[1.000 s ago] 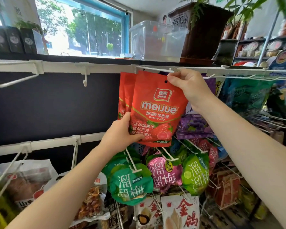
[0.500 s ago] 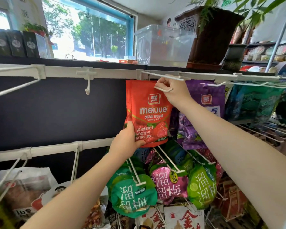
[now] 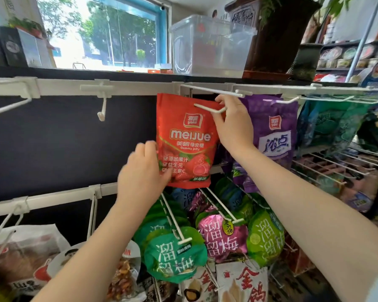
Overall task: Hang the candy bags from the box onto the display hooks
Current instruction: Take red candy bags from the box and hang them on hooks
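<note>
Red candy bag, threaded on the display hook at the upper rail. My right hand pinches its top corner; my left hand grips its lower-left edge. Likely light, soft, crinkly; best handled near the hang hole.

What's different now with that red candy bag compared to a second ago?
The red gummy bag has slid back along the white hook, whose tip now pokes out through its hole. The right hand still pinches the bag's top corner; the left hand still steadies its lower edge.
</note>
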### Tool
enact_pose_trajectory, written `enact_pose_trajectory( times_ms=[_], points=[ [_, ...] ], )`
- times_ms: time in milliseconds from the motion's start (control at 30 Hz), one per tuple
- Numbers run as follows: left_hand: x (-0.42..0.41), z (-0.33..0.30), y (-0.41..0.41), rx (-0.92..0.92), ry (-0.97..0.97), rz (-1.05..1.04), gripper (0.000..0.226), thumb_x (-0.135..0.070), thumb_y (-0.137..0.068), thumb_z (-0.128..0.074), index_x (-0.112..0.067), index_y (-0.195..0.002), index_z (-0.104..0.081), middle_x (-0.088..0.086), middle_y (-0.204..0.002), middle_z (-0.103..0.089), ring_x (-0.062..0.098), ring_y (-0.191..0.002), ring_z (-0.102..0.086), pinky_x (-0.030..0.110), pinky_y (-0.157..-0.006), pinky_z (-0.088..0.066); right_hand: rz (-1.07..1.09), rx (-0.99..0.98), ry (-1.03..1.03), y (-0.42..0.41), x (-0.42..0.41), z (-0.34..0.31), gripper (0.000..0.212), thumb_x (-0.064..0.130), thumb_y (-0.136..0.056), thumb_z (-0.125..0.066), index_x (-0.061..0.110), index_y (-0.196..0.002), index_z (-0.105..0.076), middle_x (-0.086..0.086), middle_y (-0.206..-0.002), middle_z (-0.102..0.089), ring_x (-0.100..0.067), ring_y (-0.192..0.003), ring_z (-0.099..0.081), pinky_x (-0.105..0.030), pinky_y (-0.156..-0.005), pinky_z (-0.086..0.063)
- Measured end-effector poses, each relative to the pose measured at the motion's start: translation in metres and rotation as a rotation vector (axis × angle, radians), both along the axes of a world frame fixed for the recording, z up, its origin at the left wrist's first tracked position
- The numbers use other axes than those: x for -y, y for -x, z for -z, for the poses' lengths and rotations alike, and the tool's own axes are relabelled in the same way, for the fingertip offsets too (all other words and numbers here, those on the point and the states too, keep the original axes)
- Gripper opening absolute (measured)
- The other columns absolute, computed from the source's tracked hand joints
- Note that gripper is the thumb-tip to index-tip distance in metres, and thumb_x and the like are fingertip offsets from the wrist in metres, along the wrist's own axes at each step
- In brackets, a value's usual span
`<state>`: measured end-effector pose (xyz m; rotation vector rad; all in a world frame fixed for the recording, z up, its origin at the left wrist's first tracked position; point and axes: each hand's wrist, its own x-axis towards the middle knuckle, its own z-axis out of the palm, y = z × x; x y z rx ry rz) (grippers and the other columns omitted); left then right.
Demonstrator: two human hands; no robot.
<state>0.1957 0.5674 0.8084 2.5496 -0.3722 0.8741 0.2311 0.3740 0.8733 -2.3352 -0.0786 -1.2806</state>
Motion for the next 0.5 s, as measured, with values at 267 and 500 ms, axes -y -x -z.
enact_pose_trajectory(
  times_ms=[267, 500],
  points=[
    [0.078, 0.003, 0.056, 0.055, -0.180, 0.562, 0.018, -0.032, -0.086, -0.057, -0.016, -0.093, -0.054, -0.008, -0.079, -0.050, 0.016, -0.065, -0.053, 0.033, -0.054, -0.048, -0.024, 0.074, 0.401, 0.101, 0.065, 0.078, 0.017, 0.022, -0.087, -0.051, 0.012, -0.098, -0.061, -0.003, -0.090, -0.067, -0.021, -0.082, -0.065, -0.030, -0.060, -0.051],
    [0.230, 0.115, 0.096, -0.393, -0.604, 0.901, 0.023, -0.030, -0.090, -0.050, -0.013, -0.106, -0.051, 0.006, -0.097, -0.061, 0.025, -0.093, -0.058, 0.034, -0.073, -0.044, 0.145, -0.443, 0.420, 0.211, 0.216, 0.184, 0.024, 0.024, -0.087, -0.041, 0.014, -0.083, -0.062, -0.003, -0.075, -0.066, -0.025, -0.072, -0.063, -0.033, -0.056, -0.054]
  ],
)
